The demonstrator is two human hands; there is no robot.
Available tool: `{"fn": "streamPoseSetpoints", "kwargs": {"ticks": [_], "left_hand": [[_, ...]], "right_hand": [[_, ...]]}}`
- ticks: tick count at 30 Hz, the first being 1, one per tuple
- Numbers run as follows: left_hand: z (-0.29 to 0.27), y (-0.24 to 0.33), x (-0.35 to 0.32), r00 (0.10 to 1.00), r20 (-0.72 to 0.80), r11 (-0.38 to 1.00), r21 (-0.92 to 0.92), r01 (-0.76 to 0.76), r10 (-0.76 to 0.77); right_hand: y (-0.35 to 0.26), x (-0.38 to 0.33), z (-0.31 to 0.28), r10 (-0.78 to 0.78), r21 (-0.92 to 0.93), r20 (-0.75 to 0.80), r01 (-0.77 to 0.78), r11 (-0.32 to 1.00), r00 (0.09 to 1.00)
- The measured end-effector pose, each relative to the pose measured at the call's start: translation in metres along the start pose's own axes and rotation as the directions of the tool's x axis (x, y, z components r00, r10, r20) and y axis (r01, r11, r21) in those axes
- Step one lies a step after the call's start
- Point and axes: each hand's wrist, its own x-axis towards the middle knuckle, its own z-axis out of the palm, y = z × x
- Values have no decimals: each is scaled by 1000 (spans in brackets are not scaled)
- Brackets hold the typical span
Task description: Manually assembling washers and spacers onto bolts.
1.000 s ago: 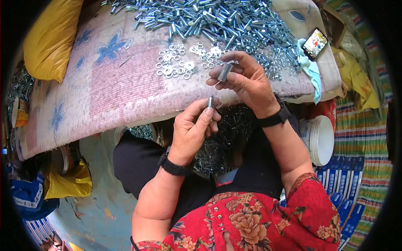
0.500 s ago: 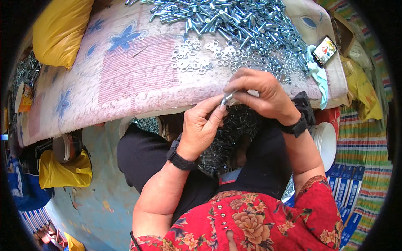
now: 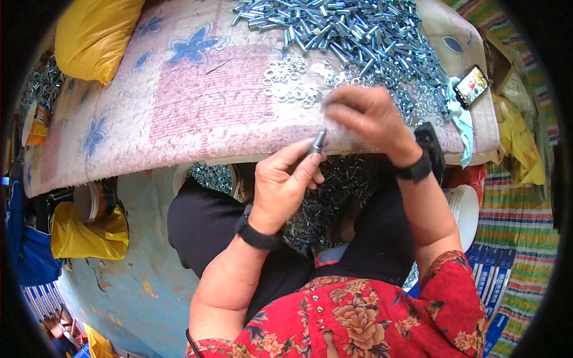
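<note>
My left hand pinches a small metal bolt between thumb and fingers. Its threaded end points up and away from me, and the lower part is hidden in my grip. My right hand hovers over the table's near edge, just short of the loose washers. Motion smears its fingertips, so whether they hold anything cannot be made out. Beyond the washers lies a big heap of shiny metal sleeves. Smaller metal rings or nuts spread along the heap's right side.
A patterned cloth covers the table. A phone lies on a light blue rag at the right. Dark metal pieces are heaped between my knees. A yellow sack sits far left; a white bucket stands right.
My right hand has come off the bolt and moved up toward the washers. The bolt's threaded end now shows in my left hand. The view has shifted slightly.
</note>
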Motion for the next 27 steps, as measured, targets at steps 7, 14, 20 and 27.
{"fn": "streamPoseSetpoints", "kwargs": {"ticks": [7,14,20,27], "left_hand": [[-5,0,1,999,-25,993,-108,46,-48],[-6,0,2,998,-29,991,-124,52,-56],[-5,-1,2,997,-39,991,-117,62,-67],[-3,0,3,997,-47,994,-97,55,-60]], "right_hand": [[46,31,-3,-146,-447,120,185,875,982],[51,40,-3,-81,-401,160,140,906,984],[51,32,-10,39,-301,73,-15,954,997],[48,16,-14,273,160,-14,-268,950,962]]}}
